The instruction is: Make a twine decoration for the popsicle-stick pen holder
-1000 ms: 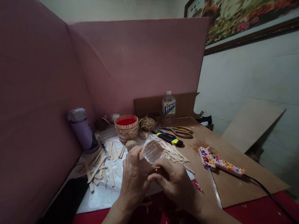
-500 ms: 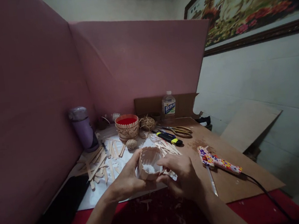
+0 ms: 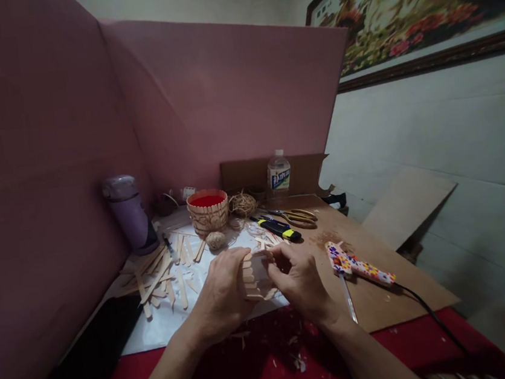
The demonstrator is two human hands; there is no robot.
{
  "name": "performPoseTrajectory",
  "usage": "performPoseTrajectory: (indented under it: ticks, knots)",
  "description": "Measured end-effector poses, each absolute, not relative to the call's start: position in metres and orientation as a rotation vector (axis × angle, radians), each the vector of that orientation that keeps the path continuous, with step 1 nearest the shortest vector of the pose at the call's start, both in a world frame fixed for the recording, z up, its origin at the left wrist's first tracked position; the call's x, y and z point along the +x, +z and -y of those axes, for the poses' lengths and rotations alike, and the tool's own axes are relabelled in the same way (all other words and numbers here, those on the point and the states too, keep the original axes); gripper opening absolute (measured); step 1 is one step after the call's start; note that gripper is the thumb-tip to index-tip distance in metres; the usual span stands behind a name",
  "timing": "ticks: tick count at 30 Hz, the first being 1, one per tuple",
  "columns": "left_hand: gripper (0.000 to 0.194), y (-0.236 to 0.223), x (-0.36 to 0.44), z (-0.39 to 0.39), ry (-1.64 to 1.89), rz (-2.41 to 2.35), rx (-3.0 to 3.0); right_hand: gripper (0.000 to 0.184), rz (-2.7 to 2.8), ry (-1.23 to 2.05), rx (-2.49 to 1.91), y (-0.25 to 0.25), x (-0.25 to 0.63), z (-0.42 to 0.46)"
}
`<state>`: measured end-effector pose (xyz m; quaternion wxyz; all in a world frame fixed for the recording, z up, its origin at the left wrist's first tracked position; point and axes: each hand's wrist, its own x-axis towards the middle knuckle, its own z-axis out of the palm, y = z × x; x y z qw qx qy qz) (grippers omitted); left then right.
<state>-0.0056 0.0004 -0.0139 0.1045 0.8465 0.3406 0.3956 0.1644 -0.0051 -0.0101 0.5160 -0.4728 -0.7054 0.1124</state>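
Both my hands grip a small clear plastic cup (image 3: 257, 274) with wooden craft sticks stuck along its side, held just above the white sheet (image 3: 167, 324). My left hand (image 3: 222, 293) wraps its left side, fingers closed on the sticks. My right hand (image 3: 300, 281) pinches its right side. Loose craft sticks (image 3: 162, 274) lie scattered to the left. A finished stick-clad cup with red inside (image 3: 208, 210) stands further back.
A floral glue gun (image 3: 356, 266) with black cord lies right on brown cardboard (image 3: 384, 302). Scissors (image 3: 299, 216), a yellow-black cutter (image 3: 279, 229), a twine bundle (image 3: 242, 204), a twine ball (image 3: 215, 240), a bottle (image 3: 278, 173) and a purple flask (image 3: 128, 213) stand behind. Pink boards wall the left and back.
The cup has come down from tilted with its base toward me to lying lower between both hands, stick side showing. My view shifted slightly right and down.
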Motion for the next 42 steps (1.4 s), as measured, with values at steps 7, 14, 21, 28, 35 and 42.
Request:
performPoseTrajectory:
  ticks: [7, 14, 21, 28, 35, 42]
  knots:
    - [0.063, -0.018, -0.006, -0.006, 1.261, -1.017, 2.493, 0.022, 1.693, 0.291, -1.001, -0.006, 0.167, 0.008]
    - [0.059, -0.011, -0.007, 0.001, 1.144, -0.950, 2.445, 0.014, 1.729, 0.195, -1.067, -0.009, 0.167, 0.006]
    - [0.059, -0.003, -0.005, 0.006, 1.053, -0.872, 2.193, 0.016, 1.759, 0.287, -1.052, -0.011, 0.169, 0.005]
    - [0.069, -0.014, 0.004, -0.001, 1.313, -0.946, 1.893, 0.045, 1.673, 0.504, -0.940, -0.012, 0.165, 0.008]
    - [0.073, -0.024, 0.000, -0.010, 1.263, -0.930, 1.856, 0.030, 1.957, 0.150, -0.874, -0.014, 0.163, 0.008]
    - [0.070, -0.021, -0.005, -0.011, 1.167, -0.922, 1.774, 0.021, 1.946, 0.186, -0.874, -0.007, 0.164, 0.011]
